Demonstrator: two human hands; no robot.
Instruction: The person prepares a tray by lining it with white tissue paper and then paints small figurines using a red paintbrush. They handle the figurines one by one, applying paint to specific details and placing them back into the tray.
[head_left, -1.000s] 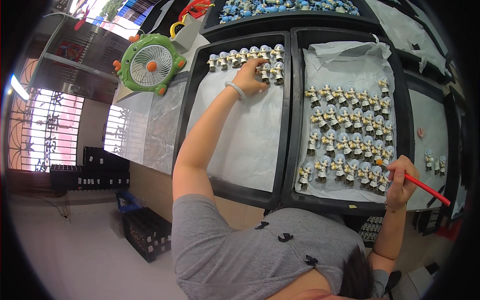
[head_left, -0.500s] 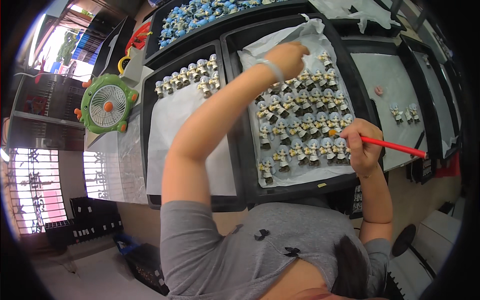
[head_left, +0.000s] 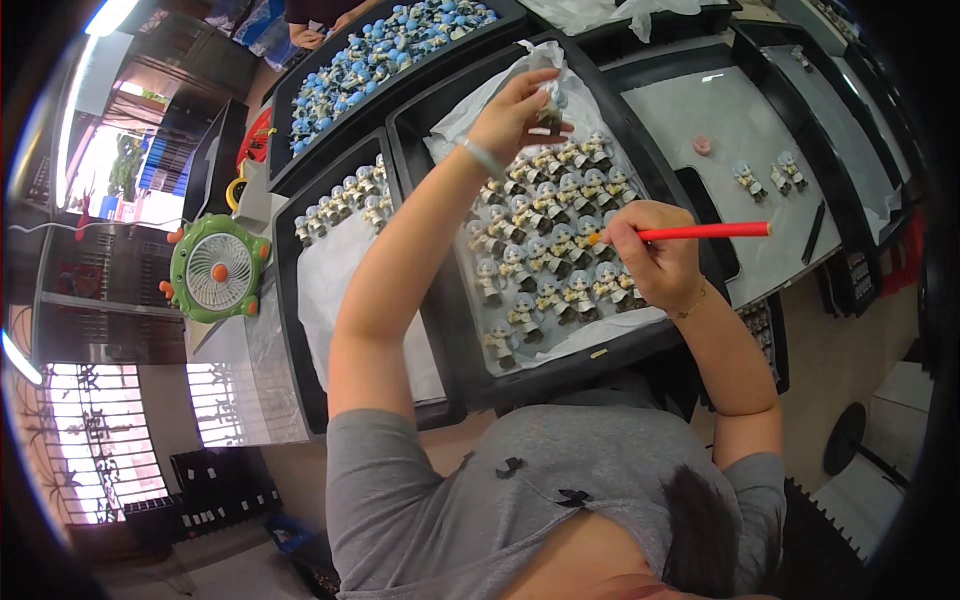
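At the far end of the right black tray (head_left: 540,368), my left hand (head_left: 507,118) grips a small figurine (head_left: 551,112) between thumb and fingers, above the paper lining. My right hand (head_left: 655,258) is closed around a red-handled brush (head_left: 710,231). Its orange tip points left, over the rows of figurines. Several pale-haired figurines (head_left: 522,264) in white and dark clothes lie in rows on white paper in this tray. My left forearm and hand hide part of the far rows.
Left of it, another black tray (head_left: 291,345) carries a few figurines at its far end. Beyond stands a tray heaped with blue-haired figurines (head_left: 375,65), with another person's hand (head_left: 305,38) near it. A green fan (head_left: 220,268) stands at left; a phone (head_left: 707,222) lies at right.
My left hand has lifted from the tray's far rows with a figurine in it. The head view has shifted and turned; the right hand still holds the brush over the rows.
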